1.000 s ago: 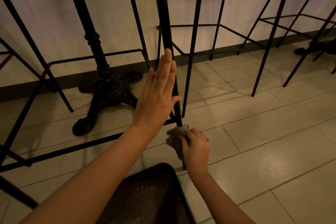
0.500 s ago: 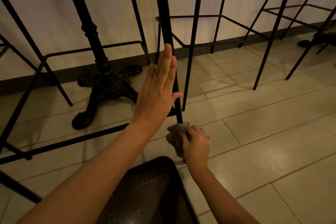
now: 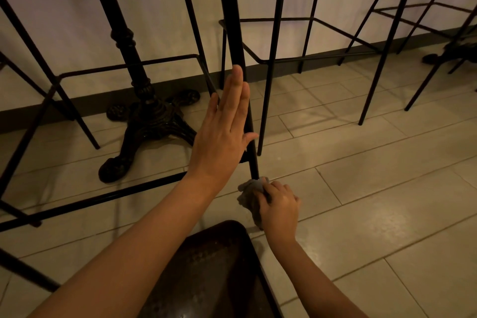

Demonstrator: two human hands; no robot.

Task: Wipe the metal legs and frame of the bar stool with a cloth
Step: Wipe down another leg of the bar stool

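A black metal stool leg (image 3: 233,33) runs down the middle of the head view to the floor. My left hand (image 3: 223,126) lies flat against this leg with fingers straight and together, holding nothing. Lower down, my right hand (image 3: 280,205) is closed on a grey cloth (image 3: 249,193) wrapped around the leg's bottom end, close to the tiles. A black footrest bar (image 3: 103,197) of the same frame runs leftward from the leg. The stool's dark brown seat (image 3: 214,273) fills the bottom centre.
A black cast-iron table base (image 3: 144,121) with ornate feet stands at left by the wall. More thin-legged black stools (image 3: 273,54) stand behind and at right (image 3: 387,33). Pale floor tiles (image 3: 374,201) stretch to the right. A dark skirting board lines the white wall.
My right hand with the cloth has slid slightly down the leg toward the floor. My left hand stays flat on the leg. The view has tilted a little.
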